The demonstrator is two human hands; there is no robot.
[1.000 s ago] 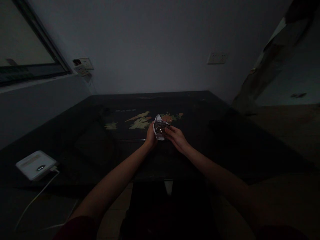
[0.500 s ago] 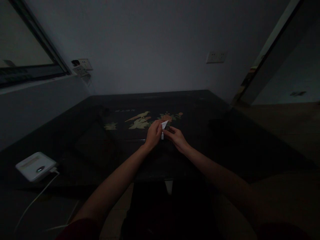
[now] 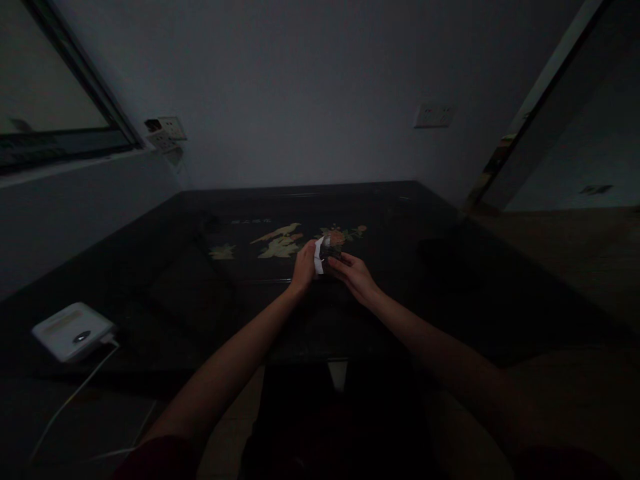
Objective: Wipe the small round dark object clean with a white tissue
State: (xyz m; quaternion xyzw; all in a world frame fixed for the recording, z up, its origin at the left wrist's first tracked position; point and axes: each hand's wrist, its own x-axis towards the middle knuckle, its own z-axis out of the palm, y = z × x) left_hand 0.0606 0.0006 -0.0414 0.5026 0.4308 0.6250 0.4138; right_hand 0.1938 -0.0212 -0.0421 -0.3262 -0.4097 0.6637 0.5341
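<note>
Between my hands, above the dark table (image 3: 200,293), is a small dark item (image 3: 329,251) with a glossy, partly see-through look. A white strip like paper (image 3: 319,256) runs along its left side. My left hand (image 3: 303,265) is closed on the white strip, its fingers partly hidden behind it. From the right, my right hand (image 3: 356,275) pinches the dark item between thumb and fingers. The room is too dim to show exactly what the item is.
A white box-shaped device (image 3: 74,332) with a white cable (image 3: 75,397) sits at the table's left. Bird and flower pictures (image 3: 280,241) decorate the tabletop. Behind stands a wall with a socket plate (image 3: 435,115); more sockets (image 3: 170,128) are at the left corner.
The white piece, a raised pointed flap before, now shows as an upright strip on the left. More of the dark glossy item shows between my hands, and my left hand has shifted slightly left.
</note>
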